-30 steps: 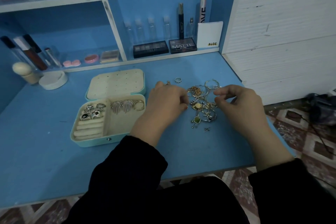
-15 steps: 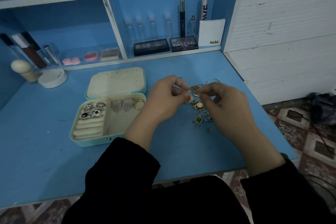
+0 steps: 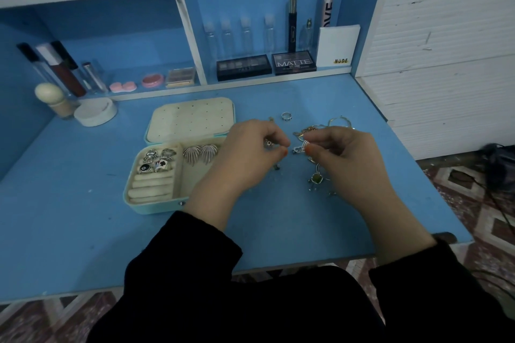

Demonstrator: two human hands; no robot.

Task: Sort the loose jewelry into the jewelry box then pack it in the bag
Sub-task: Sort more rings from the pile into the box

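Note:
A small mint jewelry box (image 3: 156,207) lies open on the blue table, its cream lid (image 3: 192,120) folded back. Several rings (image 3: 157,160) sit in its left slots and two silver leaf earrings (image 3: 200,153) in the right compartment. A pile of loose jewelry (image 3: 315,131) lies right of the box, partly hidden by my hands. My left hand (image 3: 248,150) pinches a small silver piece (image 3: 269,143). My right hand (image 3: 342,153) pinches a small sparkly silver earring (image 3: 302,147) just above the pile. No bag is in view.
A silver ring (image 3: 286,116), a hoop (image 3: 338,121) and a green-stone pendant (image 3: 316,178) lie loose on the table (image 3: 69,231). A white round dish (image 3: 96,111) and a sponge on a stand (image 3: 51,97) stand at back left. Makeup palettes (image 3: 243,67) and bottles line the shelf behind.
My hands met over the pile, then drew slightly apart, each now pinching a small silver piece lifted from it.

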